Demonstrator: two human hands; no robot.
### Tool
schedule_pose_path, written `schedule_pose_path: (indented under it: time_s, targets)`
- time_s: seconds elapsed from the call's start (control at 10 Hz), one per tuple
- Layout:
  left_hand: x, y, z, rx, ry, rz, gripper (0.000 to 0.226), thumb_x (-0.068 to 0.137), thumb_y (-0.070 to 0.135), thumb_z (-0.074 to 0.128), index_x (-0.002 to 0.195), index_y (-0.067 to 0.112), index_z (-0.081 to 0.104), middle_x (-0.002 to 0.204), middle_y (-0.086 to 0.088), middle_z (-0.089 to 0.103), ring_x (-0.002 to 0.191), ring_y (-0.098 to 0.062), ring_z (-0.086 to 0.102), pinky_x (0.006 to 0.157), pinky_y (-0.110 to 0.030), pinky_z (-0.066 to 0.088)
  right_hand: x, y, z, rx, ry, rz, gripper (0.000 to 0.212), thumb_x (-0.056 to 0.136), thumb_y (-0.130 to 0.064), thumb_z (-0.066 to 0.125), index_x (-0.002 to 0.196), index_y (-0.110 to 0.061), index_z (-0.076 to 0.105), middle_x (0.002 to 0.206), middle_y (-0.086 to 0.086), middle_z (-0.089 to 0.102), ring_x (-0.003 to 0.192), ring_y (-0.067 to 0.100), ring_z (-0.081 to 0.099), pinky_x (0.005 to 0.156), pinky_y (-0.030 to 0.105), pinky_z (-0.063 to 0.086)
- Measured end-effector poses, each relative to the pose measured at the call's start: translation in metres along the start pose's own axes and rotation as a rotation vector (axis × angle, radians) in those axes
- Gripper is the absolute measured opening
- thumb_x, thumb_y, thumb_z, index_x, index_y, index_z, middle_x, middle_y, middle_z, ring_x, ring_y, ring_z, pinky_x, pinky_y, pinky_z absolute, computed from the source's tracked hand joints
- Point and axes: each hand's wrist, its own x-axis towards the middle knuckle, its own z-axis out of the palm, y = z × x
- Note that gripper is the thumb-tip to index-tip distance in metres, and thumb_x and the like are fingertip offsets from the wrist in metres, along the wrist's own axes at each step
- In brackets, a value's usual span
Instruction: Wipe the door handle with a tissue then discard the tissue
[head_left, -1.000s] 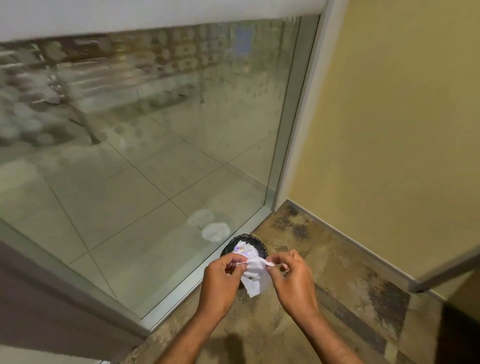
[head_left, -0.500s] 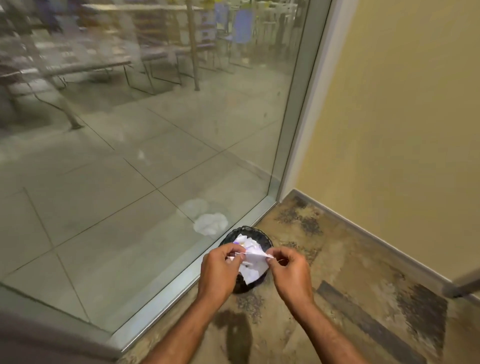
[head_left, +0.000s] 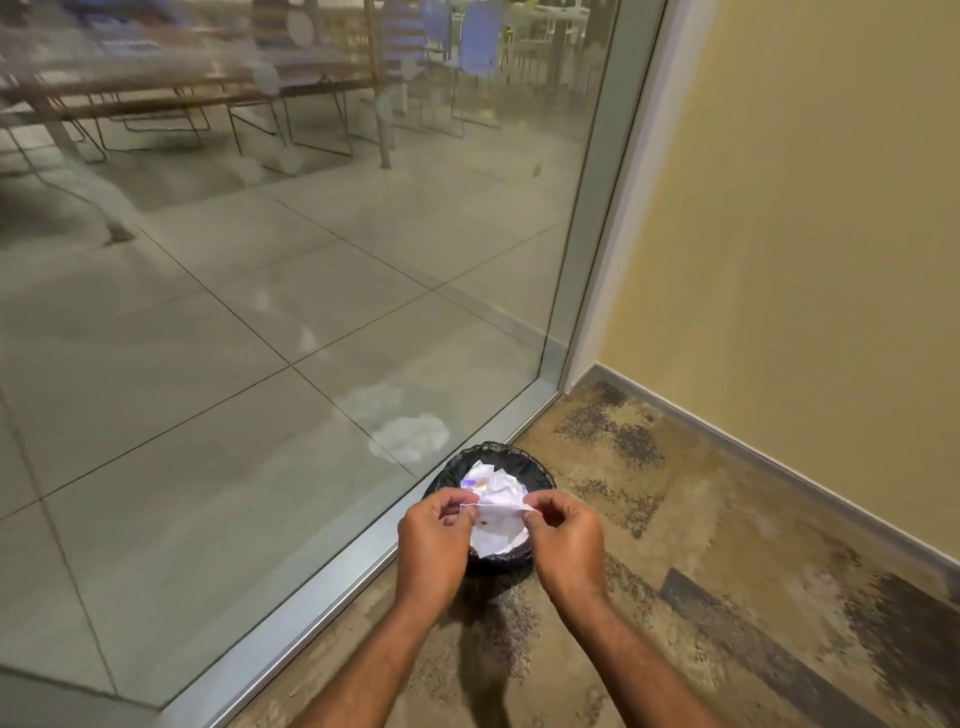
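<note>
A white tissue (head_left: 496, 527) hangs stretched between both my hands, directly above a small round bin (head_left: 535, 470) lined with a black bag. My left hand (head_left: 434, 548) pinches the tissue's left top edge and my right hand (head_left: 563, 545) pinches the right top edge. Crumpled white paper (head_left: 493, 480) lies inside the bin. The bin stands on the floor against the bottom rail of the glass wall. No door handle is in view.
A tall glass panel (head_left: 311, 260) with a metal frame (head_left: 332, 608) fills the left. A yellow wall (head_left: 805, 260) with a grey skirting runs along the right. Patterned brown carpet (head_left: 727, 571) covers the floor. Tables and chairs stand beyond the glass.
The view has tilted and moved closer to the bin. My hands stay together over it, pulling the tissue's top edge a little wider.
</note>
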Motion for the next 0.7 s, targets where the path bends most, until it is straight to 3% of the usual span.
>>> schedule_pose_path:
  time_s: [0.2, 0.3, 0.4, 0.5, 0.7]
  targets:
    - [0.033, -0.025, 0.022, -0.020, 0.017, 0.022, 0.016, 0.092, 0.007, 0.070, 0.091, 0.020, 0.077, 0.082, 0.004, 0.077, 0.078, -0.013, 0.073, 0.065, -0.020, 0.057, 0.032, 0.019, 0.019, 0.005, 0.014, -0.010, 0.019, 0.086, -0.004, 0.068, 0.085, -0.021, 0.075, 0.078, -0.011, 0.073, 0.073, 0.008, 0.068, 0.065, 0.025, 0.056]
    - [0.048, -0.034, 0.031, -0.038, -0.008, 0.028, 0.020, 0.092, 0.002, 0.068, 0.100, 0.017, 0.078, 0.093, 0.001, 0.079, 0.085, -0.013, 0.074, 0.078, -0.029, 0.062, 0.049, 0.026, 0.030, 0.012, 0.029, -0.019, 0.019, 0.087, -0.004, 0.069, 0.092, -0.021, 0.076, 0.084, -0.011, 0.074, 0.077, 0.008, 0.069, 0.066, 0.023, 0.053]
    - [0.063, -0.043, 0.035, -0.022, -0.133, 0.038, 0.046, 0.090, -0.004, 0.067, 0.130, 0.019, 0.068, 0.120, 0.004, 0.073, 0.105, -0.011, 0.071, 0.098, -0.034, 0.058, 0.067, 0.039, 0.042, 0.033, 0.011, -0.010, 0.030, 0.088, -0.003, 0.069, 0.114, -0.018, 0.074, 0.105, -0.005, 0.076, 0.094, 0.010, 0.070, 0.082, 0.028, 0.057]
    - [0.070, -0.056, 0.035, 0.032, -0.174, 0.019, 0.057, 0.090, -0.004, 0.067, 0.141, 0.020, 0.060, 0.128, 0.003, 0.068, 0.109, -0.011, 0.067, 0.101, -0.032, 0.056, 0.069, 0.058, 0.046, -0.028, -0.008, 0.014, 0.033, 0.089, -0.004, 0.067, 0.119, -0.016, 0.072, 0.115, -0.003, 0.075, 0.102, 0.012, 0.069, 0.095, 0.034, 0.057]
    - [0.047, -0.050, 0.031, 0.162, -0.070, 0.128, 0.044, 0.096, 0.011, 0.063, 0.137, 0.024, 0.063, 0.134, 0.004, 0.068, 0.112, -0.008, 0.061, 0.087, -0.013, 0.045, 0.042, 0.060, 0.031, -0.155, 0.046, -0.093, 0.025, 0.095, -0.019, 0.062, 0.117, -0.019, 0.073, 0.110, -0.005, 0.076, 0.096, 0.013, 0.069, 0.085, 0.030, 0.057]
